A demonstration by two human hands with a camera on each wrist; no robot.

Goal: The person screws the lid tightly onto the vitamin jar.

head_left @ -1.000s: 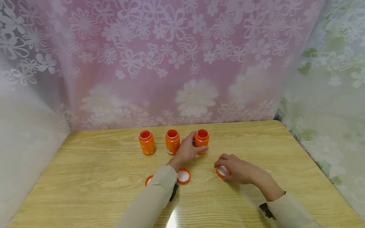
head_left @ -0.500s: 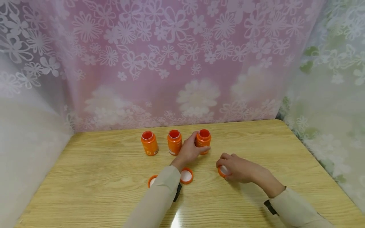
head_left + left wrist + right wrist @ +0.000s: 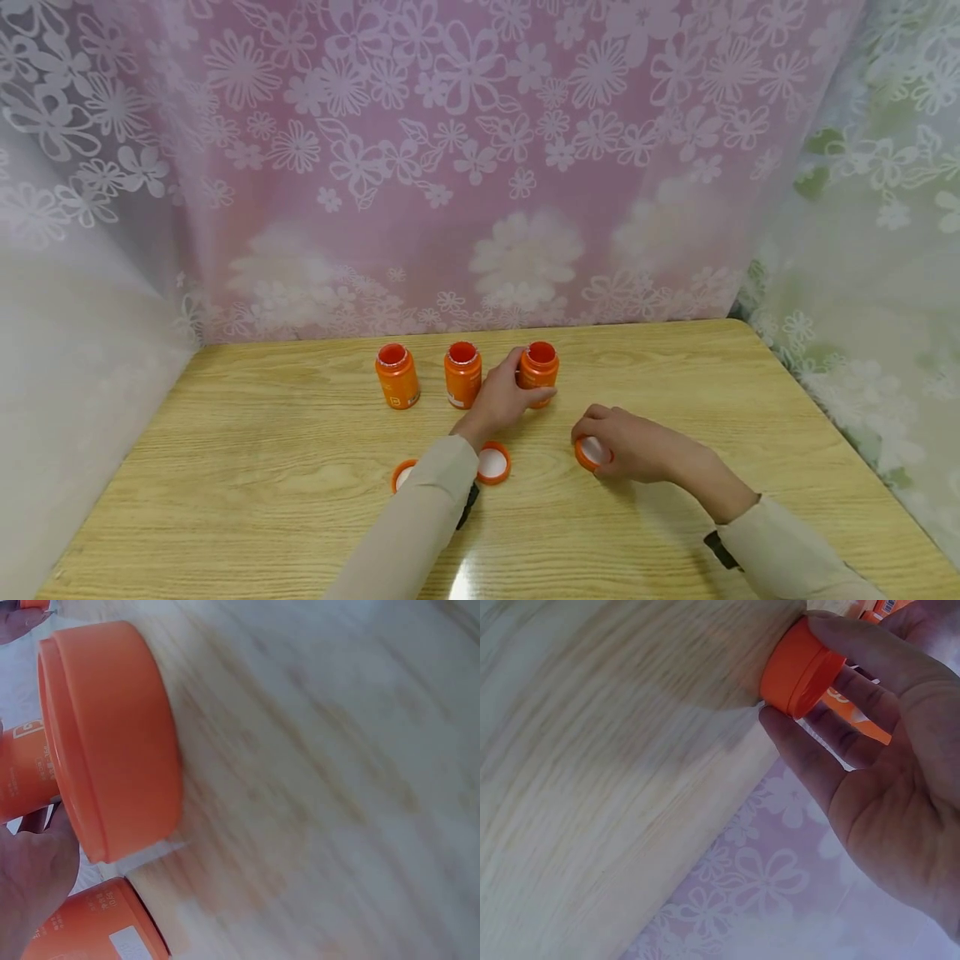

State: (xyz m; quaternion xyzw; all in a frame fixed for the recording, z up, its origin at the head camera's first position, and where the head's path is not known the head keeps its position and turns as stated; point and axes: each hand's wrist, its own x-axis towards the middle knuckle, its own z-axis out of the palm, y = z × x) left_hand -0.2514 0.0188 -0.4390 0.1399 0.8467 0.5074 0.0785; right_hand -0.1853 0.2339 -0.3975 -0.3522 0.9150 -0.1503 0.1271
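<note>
Three open orange bottles stand upright in a row: the left bottle, the middle bottle and the right bottle. My left hand grips the right bottle, thumb across its front and fingers behind its left side. By the table's right half, my right hand pinches an orange cap by its rim, white inside facing up; the right wrist view shows this cap between thumb and fingers. Another cap lies inside-up beside my left wrist. A third cap is partly hidden by the left sleeve.
The wooden table carries everything. Behind it hangs a pink flowered curtain, with pale flowered sheets along both sides. In the left wrist view a loose cap looms large near the camera.
The head view has shifted slightly, moving everything a little rightward in the picture. Both hands keep their hold on the bottle and the cap, with no clear movement on the table.
</note>
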